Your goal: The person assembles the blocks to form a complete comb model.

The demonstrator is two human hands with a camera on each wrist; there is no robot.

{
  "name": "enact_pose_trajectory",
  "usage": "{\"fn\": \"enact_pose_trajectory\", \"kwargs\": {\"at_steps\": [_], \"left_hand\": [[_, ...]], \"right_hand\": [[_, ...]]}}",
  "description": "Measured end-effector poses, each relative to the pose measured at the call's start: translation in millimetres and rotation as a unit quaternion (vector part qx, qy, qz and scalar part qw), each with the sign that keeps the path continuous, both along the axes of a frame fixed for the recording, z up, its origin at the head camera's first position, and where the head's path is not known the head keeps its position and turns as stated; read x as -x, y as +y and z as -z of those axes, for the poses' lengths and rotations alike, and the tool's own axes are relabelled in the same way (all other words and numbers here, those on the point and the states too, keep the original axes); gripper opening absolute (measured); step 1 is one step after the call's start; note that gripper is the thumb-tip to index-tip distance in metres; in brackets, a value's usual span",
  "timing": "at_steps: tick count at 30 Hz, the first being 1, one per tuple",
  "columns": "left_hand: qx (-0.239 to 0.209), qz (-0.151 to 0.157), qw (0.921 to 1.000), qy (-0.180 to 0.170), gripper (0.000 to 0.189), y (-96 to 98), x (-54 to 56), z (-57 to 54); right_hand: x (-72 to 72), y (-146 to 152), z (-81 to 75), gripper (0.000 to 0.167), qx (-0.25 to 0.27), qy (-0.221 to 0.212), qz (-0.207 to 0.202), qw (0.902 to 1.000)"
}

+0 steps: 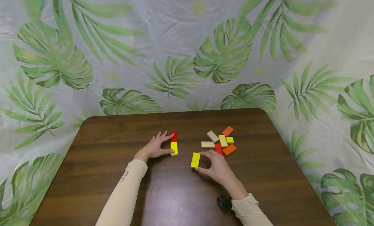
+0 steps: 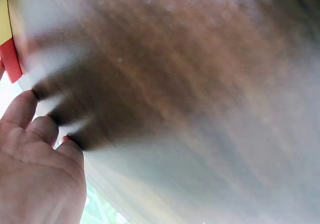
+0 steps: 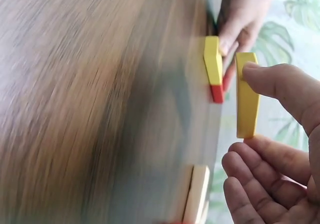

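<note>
My left hand (image 1: pixel 152 147) lies palm down with fingers spread. Its thumb touches a yellow block (image 1: pixel 174 147), and its index fingertip is on a red block (image 1: pixel 174 139). Those two blocks lie end to end in a line running away from me. Between thumb and index finger, my right hand (image 1: pixel 217 167) pinches another yellow block (image 1: pixel 195 160) by its ends. In the right wrist view, this held yellow block (image 3: pixel 247 102) shows narrow side on, with the other right fingers loosely curled below it. The left wrist view catches only part of the red block (image 2: pixel 11 60) at its edge.
To the right lies a loose group: plain wood blocks (image 1: pixel 207 144), orange blocks (image 1: pixel 229 150), a red block (image 1: pixel 218 149), a pale yellow block (image 1: pixel 223 141) and a small yellow block (image 1: pixel 230 140). A leaf-patterned curtain (image 1: pixel 175 41) hangs behind the brown table (image 1: pixel 117 128).
</note>
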State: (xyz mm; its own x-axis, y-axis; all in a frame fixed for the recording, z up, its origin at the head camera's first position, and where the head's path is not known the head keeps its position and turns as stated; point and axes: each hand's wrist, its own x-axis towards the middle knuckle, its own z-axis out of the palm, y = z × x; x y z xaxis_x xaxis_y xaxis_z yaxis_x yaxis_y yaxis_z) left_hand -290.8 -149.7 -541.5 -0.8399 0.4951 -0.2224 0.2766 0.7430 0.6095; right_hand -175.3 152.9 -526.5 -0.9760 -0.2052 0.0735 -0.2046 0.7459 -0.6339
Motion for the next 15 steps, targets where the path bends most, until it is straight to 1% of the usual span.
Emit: {"fn": "enact_pose_trajectory", "kwargs": {"at_steps": [3, 7, 12, 15], "left_hand": [[0.002, -0.003, 1.0, -0.001, 0.084, 0.1, -1.2, 0.3], [0.002, -0.005, 1.0, 0.003, 0.084, 0.2, -0.9, 2.1], [0.007, -0.003, 1.0, 0.002, 0.084, 1.0, 1.0, 1.1], [0.009, -0.004, 0.9999, 0.001, 0.084, 0.6, 1.0, 0.0]], "right_hand": [[2.2, -8.9, 1.8, 0.062, -0.01, -0.009, -0.015, 0.9998], [6.4, -21.3, 4.4, 0.063, -0.019, -0.015, -0.046, 0.9987], [10.8, -35.5, 7.9, 0.062, -0.026, -0.024, -0.072, 0.9968], [12.2, -42.4, 8.7, 0.061, -0.029, -0.02, -0.086, 0.9957]]}}
